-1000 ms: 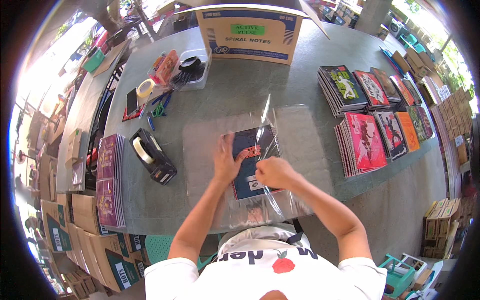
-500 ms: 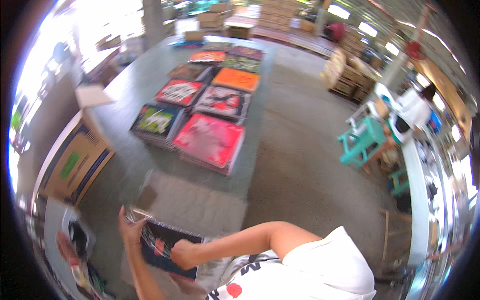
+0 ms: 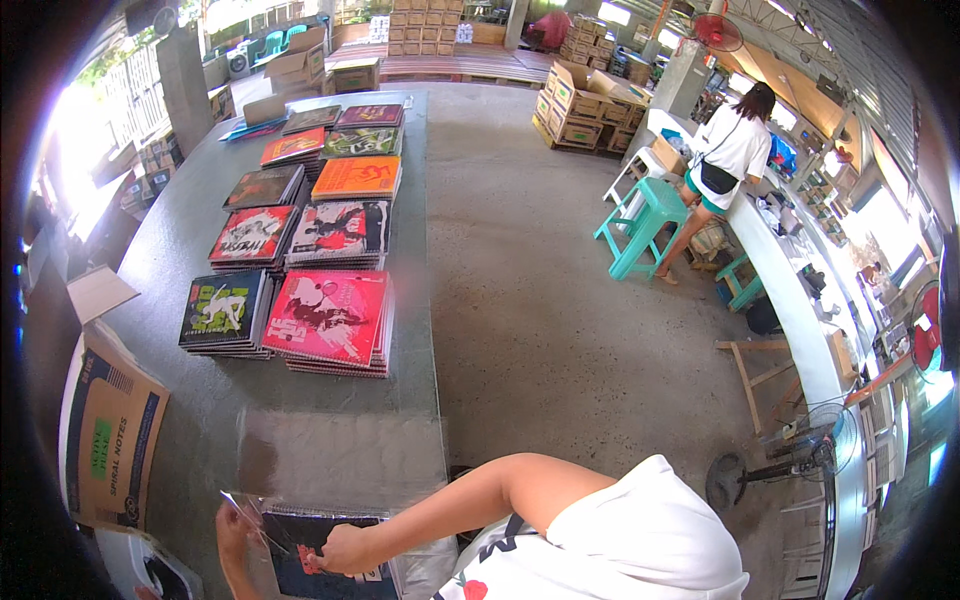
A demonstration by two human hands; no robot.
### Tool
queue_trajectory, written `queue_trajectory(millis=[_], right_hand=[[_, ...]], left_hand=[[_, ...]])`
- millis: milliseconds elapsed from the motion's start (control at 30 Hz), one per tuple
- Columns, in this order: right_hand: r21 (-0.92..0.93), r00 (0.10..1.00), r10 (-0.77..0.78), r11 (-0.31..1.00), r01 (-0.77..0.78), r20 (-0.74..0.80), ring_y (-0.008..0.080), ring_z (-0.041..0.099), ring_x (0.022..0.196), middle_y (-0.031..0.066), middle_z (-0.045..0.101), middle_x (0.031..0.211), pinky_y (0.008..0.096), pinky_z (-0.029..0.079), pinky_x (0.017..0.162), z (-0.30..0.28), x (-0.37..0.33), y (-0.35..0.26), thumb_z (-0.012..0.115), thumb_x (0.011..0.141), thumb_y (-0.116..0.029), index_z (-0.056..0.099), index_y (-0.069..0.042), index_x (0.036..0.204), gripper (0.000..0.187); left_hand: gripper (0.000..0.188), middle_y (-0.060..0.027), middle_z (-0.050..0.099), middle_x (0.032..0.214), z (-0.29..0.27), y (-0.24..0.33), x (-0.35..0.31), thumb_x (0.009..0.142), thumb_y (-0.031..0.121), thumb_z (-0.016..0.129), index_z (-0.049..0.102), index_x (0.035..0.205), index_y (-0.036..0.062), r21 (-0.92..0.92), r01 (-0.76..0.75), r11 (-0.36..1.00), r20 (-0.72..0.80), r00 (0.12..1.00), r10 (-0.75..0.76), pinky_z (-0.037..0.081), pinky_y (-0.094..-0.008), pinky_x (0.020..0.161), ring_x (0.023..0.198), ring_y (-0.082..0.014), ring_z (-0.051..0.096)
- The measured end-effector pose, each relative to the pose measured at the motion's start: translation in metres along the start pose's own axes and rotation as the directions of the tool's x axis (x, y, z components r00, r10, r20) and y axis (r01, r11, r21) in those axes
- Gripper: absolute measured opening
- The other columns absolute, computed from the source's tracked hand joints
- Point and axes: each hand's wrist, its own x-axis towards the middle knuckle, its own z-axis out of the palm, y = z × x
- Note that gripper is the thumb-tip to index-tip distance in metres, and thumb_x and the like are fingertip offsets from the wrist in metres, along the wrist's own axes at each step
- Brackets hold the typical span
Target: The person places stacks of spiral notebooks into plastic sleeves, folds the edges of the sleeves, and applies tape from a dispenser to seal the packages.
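1. The left hand (image 3: 234, 525) now pinches a lifted edge of clear film (image 3: 255, 524) beside the dark notebook (image 3: 288, 568); a second ago it lay spread on the cover
2. The right hand (image 3: 346, 550) is curled over the cover, much as before; whether it grips film, one cannot tell
3. The notebook lies on the grey table (image 3: 210, 400), near the person, a flat clear sheet (image 3: 345, 450) beyond it
4. The view has swung rightward, bringing a co-worker (image 3: 735, 150) into sight
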Motion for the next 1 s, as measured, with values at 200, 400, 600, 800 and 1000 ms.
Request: queue_trajectory(millis=[200, 400, 600, 800, 1000], right_hand=[[-0.322, 0.962, -0.175, 0.941, 0.101, -0.209, 0.0346, 0.033, 0.123, 0.0142, 0.043, 0.127, 0.0443, 0.035, 0.090, 0.013, 0.017, 0.010, 0.073, 0.058, -0.039, 0.052, -0.008, 0.117, 0.070], [-0.220, 0.957, -0.212, 0.961, 0.168, -0.196, 0.0403, 0.020, 0.132, 0.0174, 0.030, 0.139, 0.0488, 0.024, 0.104, 0.035, 0.048, 0.046, 0.081, 0.042, -0.046, 0.048, -0.005, 0.122, 0.096], [-0.225, 0.984, -0.164, 0.963, 0.146, -0.063, 0.0397, 0.016, 0.133, 0.0180, 0.023, 0.144, 0.0458, 0.020, 0.108, 0.017, 0.056, 0.025, 0.083, 0.040, -0.045, 0.034, -0.001, 0.133, 0.114], [-0.143, 0.986, -0.106, 0.986, 0.087, -0.132, 0.0399, 0.018, 0.133, 0.0183, 0.023, 0.143, 0.0478, 0.022, 0.107, 0.025, 0.041, 0.034, 0.083, 0.041, -0.044, 0.037, -0.003, 0.131, 0.109], [-0.294, 0.996, -0.080, 0.954, 0.066, -0.036, 0.0447, 0.021, 0.129, 0.0197, 0.026, 0.141, 0.0531, 0.028, 0.100, 0.016, 0.057, 0.010, 0.081, 0.046, -0.044, 0.045, -0.010, 0.128, 0.095]], left_hand=[[0.023, -0.0086, 0.058, 0.075, -0.053, -0.075, -0.080, 0.063, 0.014, 0.067, 0.055, 0.078, 0.0017, 0.582, 0.021, 0.813, -0.184, 0.977, 0.107, 0.046, -0.0313, 0.063, 0.073, -0.0178, 0.057], [0.040, -0.0107, 0.056, 0.080, 0.007, -0.030, -0.012, 0.065, 0.011, 0.067, 0.053, 0.101, -0.0011, 0.532, -0.330, 0.780, -0.335, 0.764, 0.552, 0.041, -0.0391, 0.083, 0.086, -0.0305, 0.053], [0.021, -0.0056, 0.054, 0.075, -0.001, -0.036, 0.047, 0.077, 0.015, 0.063, 0.053, 0.091, 0.0021, 0.141, -0.342, 0.929, 0.005, 0.939, 0.344, 0.046, -0.0316, 0.064, 0.072, -0.0179, 0.055], [0.044, -0.0199, 0.061, 0.100, -0.023, 0.019, -0.080, 0.076, 0.020, 0.068, 0.057, 0.114, 0.0001, 0.310, 0.507, 0.804, 0.004, 0.845, -0.535, 0.046, -0.0382, 0.081, 0.088, -0.0268, 0.058], [0.033, -0.0139, 0.063, 0.094, -0.058, -0.042, -0.191, 0.080, 0.016, 0.061, 0.057, 0.108, -0.0007, 0.353, 0.217, 0.910, -0.159, 0.972, -0.171, 0.048, -0.0374, 0.071, 0.077, -0.0251, 0.058]])
